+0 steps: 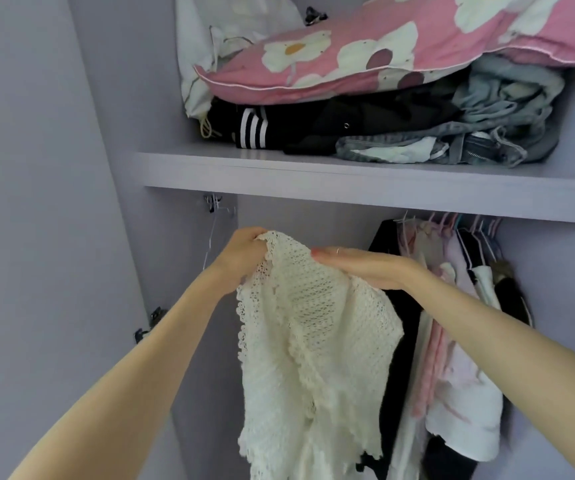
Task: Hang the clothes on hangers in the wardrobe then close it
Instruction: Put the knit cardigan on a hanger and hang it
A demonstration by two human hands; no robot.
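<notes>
1. Item: cream crochet top (313, 341), held up in front of the open wardrobe, below the shelf (348, 174) and left of the hung clothes (452, 306). It drapes from two shoulder points, hem hanging free.
2. Grip, L: left hand (241, 251) has fingers curled round the top's left shoulder edge, bunching it. Firm hold, by the look of it.
3. Grip, R: right hand (358, 265) lies flat on the right shoulder, fingers straight, pressing or smoothing. Not a pinch; whether the thumb holds fabric underneath, cannot tell.
4. Handling (judgement): light, very soft, open knit w/ scalloped edge. Likely stretches and snags on hooks. Best held at shoulder seams or neckline, not by the loose hem.
5. Hanger: whether one sits inside the top cannot be seen. A thin wire hanger (211, 237) hangs at far left of the compartment, behind the left hand.
6. Surroundings: hung clothes packed tight at right on coloured hangers; free room lies at left-centre.
7. Above: shelf carries folded dark clothes and denim (417, 133) under a pink floral pillow (365, 53).
8. Obstruction: the rail itself is hidden under the shelf edge. Door hinge (147, 327) at left; door not in view.
</notes>
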